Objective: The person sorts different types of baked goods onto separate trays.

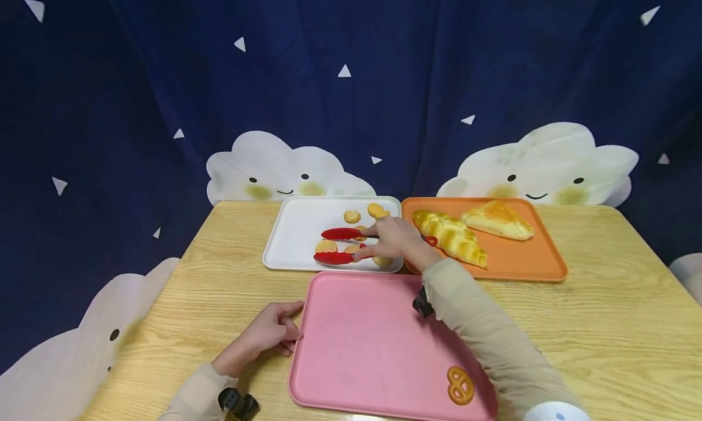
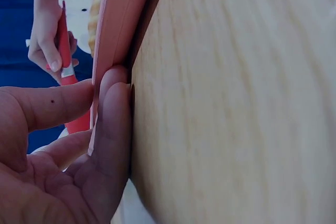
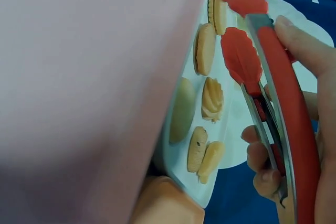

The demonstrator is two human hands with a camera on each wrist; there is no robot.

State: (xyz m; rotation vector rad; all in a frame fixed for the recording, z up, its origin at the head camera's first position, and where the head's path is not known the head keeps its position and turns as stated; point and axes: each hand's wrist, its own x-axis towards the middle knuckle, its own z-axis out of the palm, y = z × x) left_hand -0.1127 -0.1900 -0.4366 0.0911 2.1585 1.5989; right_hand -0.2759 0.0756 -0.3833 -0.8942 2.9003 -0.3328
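Note:
My right hand [image 1: 396, 237] holds a pair of red tongs [image 3: 286, 114] with metal sides. The tongs' two scalloped red tips are spread apart over the white tray [image 1: 296, 214], where several small cookies lie. A round dotted cookie [image 1: 326, 246] is close to the tips in the head view. My left hand [image 1: 272, 331] grips the left rim of the pink tray [image 1: 351, 336]; in the left wrist view its thumb and fingers meet around the tray's edge [image 2: 123, 19]. On the pink tray's near right corner lies a pretzel [image 1: 460, 385].
Right of the white tray stands an orange tray [image 1: 548, 259] with a long braided bread [image 1: 452, 238] and a triangular pastry [image 1: 499, 219]. The trays share a wooden table [image 1: 219, 250]. Behind it hangs a dark blue curtain [image 1: 307, 104] with clouds.

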